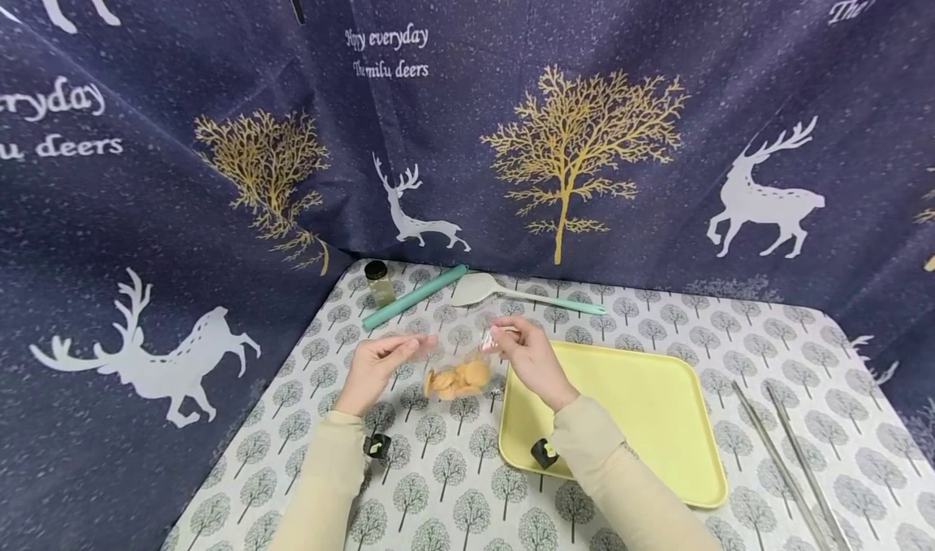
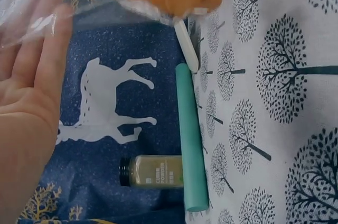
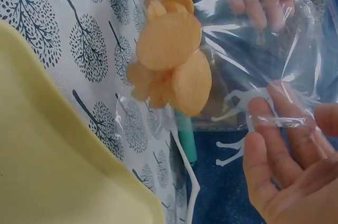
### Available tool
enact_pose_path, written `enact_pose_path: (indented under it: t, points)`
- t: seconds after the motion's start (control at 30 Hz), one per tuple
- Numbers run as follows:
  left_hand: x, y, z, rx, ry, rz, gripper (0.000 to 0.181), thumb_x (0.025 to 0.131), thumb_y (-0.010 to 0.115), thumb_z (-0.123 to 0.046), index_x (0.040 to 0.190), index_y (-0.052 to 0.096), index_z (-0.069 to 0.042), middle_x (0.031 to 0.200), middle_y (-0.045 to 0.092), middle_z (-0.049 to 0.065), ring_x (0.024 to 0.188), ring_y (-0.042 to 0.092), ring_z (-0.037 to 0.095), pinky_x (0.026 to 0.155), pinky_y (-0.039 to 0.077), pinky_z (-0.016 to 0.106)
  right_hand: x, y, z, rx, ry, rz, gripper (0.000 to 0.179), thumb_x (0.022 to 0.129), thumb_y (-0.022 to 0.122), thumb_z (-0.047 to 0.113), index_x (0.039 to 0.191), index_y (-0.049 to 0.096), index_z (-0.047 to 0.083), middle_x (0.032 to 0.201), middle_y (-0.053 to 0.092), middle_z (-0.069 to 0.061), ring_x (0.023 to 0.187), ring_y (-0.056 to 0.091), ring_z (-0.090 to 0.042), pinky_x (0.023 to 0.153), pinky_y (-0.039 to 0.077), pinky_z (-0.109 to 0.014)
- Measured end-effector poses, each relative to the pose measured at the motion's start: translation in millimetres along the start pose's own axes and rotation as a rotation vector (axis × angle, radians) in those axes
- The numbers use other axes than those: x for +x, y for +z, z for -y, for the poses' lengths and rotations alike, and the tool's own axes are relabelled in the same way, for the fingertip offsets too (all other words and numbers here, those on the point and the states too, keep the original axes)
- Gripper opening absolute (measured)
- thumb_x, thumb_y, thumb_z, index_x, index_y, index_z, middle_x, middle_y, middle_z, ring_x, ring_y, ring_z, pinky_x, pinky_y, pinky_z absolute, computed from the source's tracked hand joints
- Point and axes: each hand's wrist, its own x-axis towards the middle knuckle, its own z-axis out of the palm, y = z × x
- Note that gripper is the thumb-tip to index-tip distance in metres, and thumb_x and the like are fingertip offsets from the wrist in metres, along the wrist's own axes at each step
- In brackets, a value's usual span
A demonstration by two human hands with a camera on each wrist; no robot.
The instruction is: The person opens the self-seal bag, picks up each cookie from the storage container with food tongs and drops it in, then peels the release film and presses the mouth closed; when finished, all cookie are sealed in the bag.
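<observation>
A clear plastic bag (image 3: 240, 57) of round orange-yellow chips (image 1: 458, 379) hangs in the air above the table, left of the yellow tray. My left hand (image 1: 376, 368) pinches the bag's upper left edge between thumb and fingers; its other fingers lie fairly straight behind the film in the left wrist view. On the opposite side, my right hand (image 1: 535, 363) grips the upper right edge of the bag, thumb against fingers. The chips are gathered at the bottom of the bag.
The yellow tray (image 1: 628, 405) lies under and beside my right forearm. At the back are a jar labelled cumin powder (image 2: 158, 171), a green rolling pin (image 1: 415, 297) and a spatula (image 1: 475, 289) with a green handle. Metal tongs (image 1: 792, 462) lie at the right.
</observation>
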Motion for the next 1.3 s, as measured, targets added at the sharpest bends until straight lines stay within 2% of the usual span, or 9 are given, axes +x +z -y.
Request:
enact_pose_path:
  t: [0.2, 0.37, 0.53, 0.63, 0.83, 0.93, 1.07, 1.17, 1.3]
  points:
    - [-2.1, -4.1, -1.7, -0.010, -0.034, 0.048, 0.026, 0.100, 0.055, -0.013, 0.119, 0.065, 0.002, 0.109, 0.070, 0.017, 0.101, 0.067, 0.033, 0.095, 0.051, 0.035, 1.2, -1.8, -0.5, 0.045, 0.038, 0.031, 0.021, 0.100, 0.056, 0.019, 0.100, 0.068, 0.002, 0.098, 0.072, -0.009, 0.095, 0.065, -0.024, 0.089, 0.052, -0.048]
    - [-2.4, -4.4, -1.4, 0.005, -0.045, 0.050, 0.025, 0.100, 0.055, -0.012, 0.115, 0.066, 0.004, 0.110, 0.070, 0.016, 0.099, 0.069, 0.028, 0.086, 0.056, 0.037, 2.6, -1.6, -7.2, 0.068, 0.078, 0.039, 0.022, 0.099, 0.056, 0.019, 0.098, 0.068, 0.001, 0.098, 0.071, -0.009, 0.095, 0.065, -0.022, 0.088, 0.053, -0.044]
    - [-2.8, -2.4, -2.8, -0.011, -0.100, 0.005, 0.028, 0.101, 0.054, -0.018, 0.115, 0.066, 0.004, 0.109, 0.071, 0.014, 0.101, 0.068, 0.027, 0.093, 0.052, 0.036, 2.9, -2.4, -9.1, 0.048, 0.081, 0.030, 0.019, 0.098, 0.058, 0.015, 0.105, 0.068, 0.002, 0.094, 0.069, -0.010, 0.091, 0.065, -0.025, 0.086, 0.053, -0.048]
    - [-2.1, -2.1, -3.0, -0.021, -0.134, -0.044, 0.030, 0.099, 0.058, -0.022, 0.116, 0.067, 0.001, 0.107, 0.071, 0.013, 0.101, 0.069, 0.026, 0.093, 0.052, 0.036, 2.7, -4.2, -9.0, 0.038, 0.089, 0.021, 0.019, 0.096, 0.058, 0.014, 0.109, 0.068, 0.005, 0.094, 0.069, -0.009, 0.090, 0.066, -0.024, 0.087, 0.051, -0.051]
    - [-1.0, -0.6, -5.3, 0.015, -0.113, -0.085, 0.027, 0.098, 0.060, -0.018, 0.113, 0.067, 0.002, 0.112, 0.070, 0.013, 0.106, 0.066, 0.027, 0.096, 0.050, 0.035, 3.1, -6.2, -6.8, 0.019, 0.109, 0.025, 0.019, 0.099, 0.054, 0.020, 0.101, 0.068, 0.007, 0.099, 0.070, -0.006, 0.095, 0.064, -0.021, 0.090, 0.051, -0.051]
    - [0.0, 2.2, -5.7, -0.027, -0.099, -0.093, 0.028, 0.099, 0.057, -0.016, 0.115, 0.065, 0.006, 0.117, 0.068, 0.015, 0.109, 0.064, 0.029, 0.097, 0.049, 0.036, 3.8, -4.5, -5.6, 0.004, 0.102, 0.009, 0.021, 0.099, 0.053, 0.021, 0.099, 0.067, 0.005, 0.103, 0.069, -0.007, 0.096, 0.063, -0.023, 0.088, 0.052, -0.049]
    - [2.7, 7.0, -5.8, -0.115, -0.106, -0.105, 0.034, 0.100, 0.056, -0.016, 0.120, 0.059, 0.011, 0.113, 0.068, 0.021, 0.102, 0.066, 0.037, 0.093, 0.051, 0.044, 3.7, -0.8, -3.7, -0.031, 0.067, -0.063, 0.021, 0.098, 0.055, 0.017, 0.107, 0.065, 0.001, 0.111, 0.065, -0.014, 0.097, 0.060, -0.026, 0.085, 0.053, -0.044]
    - [5.2, 11.7, -9.3, -0.128, -0.109, -0.123, 0.035, 0.099, 0.058, -0.018, 0.119, 0.060, 0.010, 0.108, 0.069, 0.023, 0.096, 0.068, 0.039, 0.087, 0.054, 0.046, 1.2, 3.2, 2.3, -0.076, 0.003, -0.192, 0.024, 0.095, 0.059, 0.011, 0.114, 0.057, -0.001, 0.113, 0.056, -0.015, 0.095, 0.055, -0.024, 0.081, 0.051, -0.034]
    - [8.9, 17.9, -16.7, -0.121, -0.094, -0.131, 0.033, 0.098, 0.060, -0.020, 0.117, 0.064, 0.006, 0.106, 0.069, 0.023, 0.093, 0.069, 0.037, 0.083, 0.056, 0.046, -3.3, 10.4, 15.9, -0.090, -0.189, -0.383, 0.024, 0.089, 0.061, 0.003, 0.109, 0.048, 0.001, 0.100, 0.040, -0.010, 0.083, 0.044, -0.021, 0.067, 0.040, -0.024]
